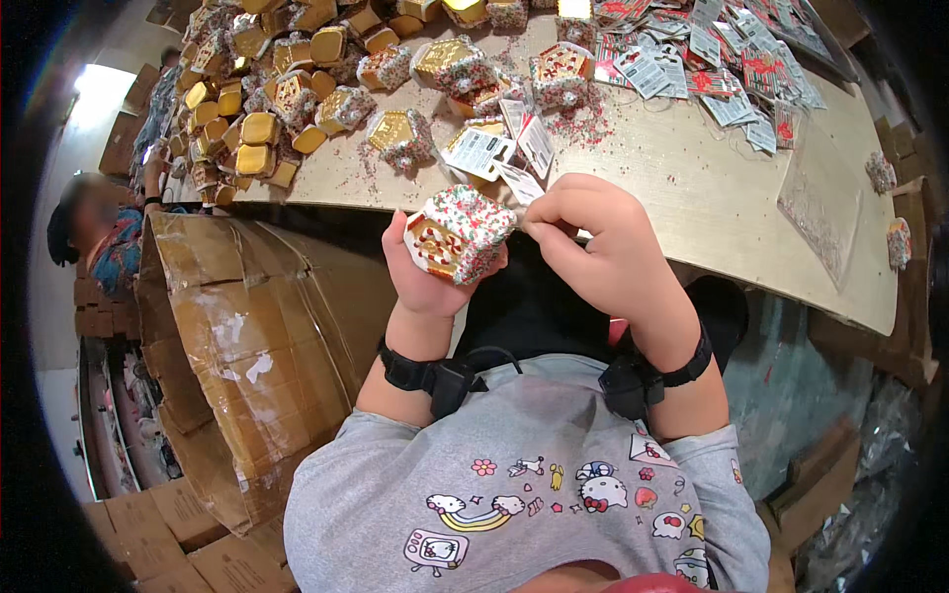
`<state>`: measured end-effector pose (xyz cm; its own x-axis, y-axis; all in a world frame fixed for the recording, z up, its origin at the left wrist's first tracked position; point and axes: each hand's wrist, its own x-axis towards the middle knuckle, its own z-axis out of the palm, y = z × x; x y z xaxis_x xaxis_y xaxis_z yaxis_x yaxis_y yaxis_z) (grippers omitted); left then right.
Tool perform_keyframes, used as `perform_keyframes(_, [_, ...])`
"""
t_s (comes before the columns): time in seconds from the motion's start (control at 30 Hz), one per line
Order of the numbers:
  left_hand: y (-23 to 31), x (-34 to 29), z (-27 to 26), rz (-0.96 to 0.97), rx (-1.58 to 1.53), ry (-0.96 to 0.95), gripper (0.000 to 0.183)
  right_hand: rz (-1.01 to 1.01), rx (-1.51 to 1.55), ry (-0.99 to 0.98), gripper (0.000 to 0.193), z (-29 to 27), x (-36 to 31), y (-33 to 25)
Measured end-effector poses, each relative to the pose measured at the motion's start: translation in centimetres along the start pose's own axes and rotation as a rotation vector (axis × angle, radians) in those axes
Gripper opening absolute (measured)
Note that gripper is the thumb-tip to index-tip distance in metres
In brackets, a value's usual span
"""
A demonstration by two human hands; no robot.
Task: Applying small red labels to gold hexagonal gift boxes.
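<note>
A small gingerbread-house ornament (pixel 463 229), its white roof coated in red and green sprinkles, rests in my left hand (pixel 423 285), with fingers and thumb wrapped round it. My right hand (pixel 608 237) is closed in a pinch just right of the house, at its edge; whatever lies between thumb and finger is too small to make out. Just beyond both hands, several white card tags (pixel 479 151) lean against a sprinkled house at the table's near edge. Another such house (pixel 400 136), with a gold face, sits a little to the left.
A heap of gold and sprinkled houses (pixel 297 89) covers the table's far left. Red-and-white card tags (pixel 702 64) are piled at the far right. A clear plastic sheet (pixel 819 203) lies on the table (pixel 692 198). A large cardboard box (pixel 257 346) stands at my left; another person (pixel 114 232) is beyond it.
</note>
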<state>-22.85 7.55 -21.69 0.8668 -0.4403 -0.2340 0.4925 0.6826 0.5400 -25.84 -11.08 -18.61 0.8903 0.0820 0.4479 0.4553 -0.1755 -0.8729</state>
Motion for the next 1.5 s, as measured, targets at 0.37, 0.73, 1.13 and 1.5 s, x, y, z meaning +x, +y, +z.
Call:
perform_keyframes(0.37, [0.6, -0.2, -0.6, 0.136, 0.111, -0.13, 0.063, -0.09, -0.065, 0.02, 0.01, 0.1, -0.8, -0.1])
perform_keyframes(0.73, [1.1, 0.3, -1.5, 0.105, 0.168, -0.165, 0.06, -0.333, -0.345, 0.033, 0.019, 0.3, -1.1, -0.1])
perform_keyframes(1.13, [0.7, 0.3, -1.4, 0.058, 0.14, -0.156, 0.059, -0.057, -0.019, 0.006, 0.011, -0.2, -1.8, 0.7])
perform_keyframes(1.5, [0.0, 0.2, -0.5, 0.051, 0.129, -0.135, 0.058, 0.325, 0.574, -0.092, 0.006, -0.6, -2.4, 1.2])
